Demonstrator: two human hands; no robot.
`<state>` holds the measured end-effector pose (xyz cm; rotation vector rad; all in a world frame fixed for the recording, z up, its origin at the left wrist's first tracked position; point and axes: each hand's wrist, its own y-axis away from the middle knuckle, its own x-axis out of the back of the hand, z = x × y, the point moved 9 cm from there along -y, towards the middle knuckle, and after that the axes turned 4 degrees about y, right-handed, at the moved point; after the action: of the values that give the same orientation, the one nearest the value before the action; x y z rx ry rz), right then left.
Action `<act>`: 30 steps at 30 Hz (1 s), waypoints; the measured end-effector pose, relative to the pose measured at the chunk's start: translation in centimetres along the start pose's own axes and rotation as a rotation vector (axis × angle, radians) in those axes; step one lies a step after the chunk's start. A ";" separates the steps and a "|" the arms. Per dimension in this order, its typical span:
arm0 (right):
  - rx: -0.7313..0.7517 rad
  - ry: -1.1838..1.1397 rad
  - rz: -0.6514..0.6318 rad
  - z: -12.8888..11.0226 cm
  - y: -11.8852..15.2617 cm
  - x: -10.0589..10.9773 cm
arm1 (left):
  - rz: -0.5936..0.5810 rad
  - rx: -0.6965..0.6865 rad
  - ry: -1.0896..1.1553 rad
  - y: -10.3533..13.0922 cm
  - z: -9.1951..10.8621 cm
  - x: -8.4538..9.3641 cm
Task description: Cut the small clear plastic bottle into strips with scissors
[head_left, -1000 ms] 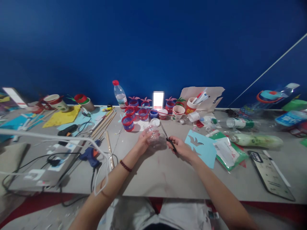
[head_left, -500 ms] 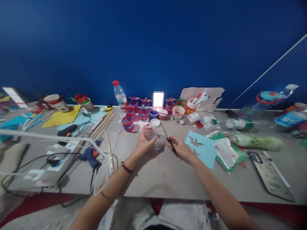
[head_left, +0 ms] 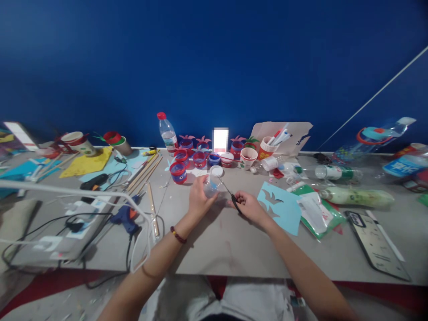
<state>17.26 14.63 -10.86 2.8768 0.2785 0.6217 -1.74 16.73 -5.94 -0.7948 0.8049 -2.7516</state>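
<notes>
My left hand (head_left: 199, 199) is wrapped round a clear plastic piece (head_left: 211, 186), which looks like a cut section of a bottle. In my right hand (head_left: 250, 207) are scissors (head_left: 236, 203) with dark handles. Their thin blades point up and left, reaching the right side of the plastic; I cannot tell whether they are closed on it. Just behind the plastic lies a round white lid (head_left: 216, 171). A blue cup with red bands and an eye on it (head_left: 178, 173) stands to the left of my left hand.
Several decorated cups and a red-capped bottle (head_left: 167, 133) line the wall. To the right lie cut blue paper (head_left: 284, 209), plastic bottles and a phone (head_left: 374, 245). A blue glue gun (head_left: 126, 217), wooden sticks and a power strip (head_left: 83, 227) with cables occupy the left.
The clear plastic has turned in my left hand, and the part that stuck out to the right no longer shows. The scissors have tilted left, their tips closer to the plastic.
</notes>
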 end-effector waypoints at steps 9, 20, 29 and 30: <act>-0.059 0.144 -0.002 0.5 0.2 0.3 | -0.008 -0.081 -0.127 0.1 0.5 0.1; -0.060 0.262 -0.017 0.0 0.4 0.6 | -0.029 -0.115 -0.174 0.3 0.7 -0.3; -0.058 0.300 0.013 -0.3 0.5 0.7 | -0.027 -0.085 -0.185 0.2 0.8 -0.3; -0.060 0.300 0.014 -0.3 0.5 0.7 | -0.021 -0.091 -0.190 0.2 0.9 -0.3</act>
<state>17.84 14.32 -10.16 2.7240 0.2751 1.0467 -1.05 16.29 -5.54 -1.0685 0.8917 -2.6216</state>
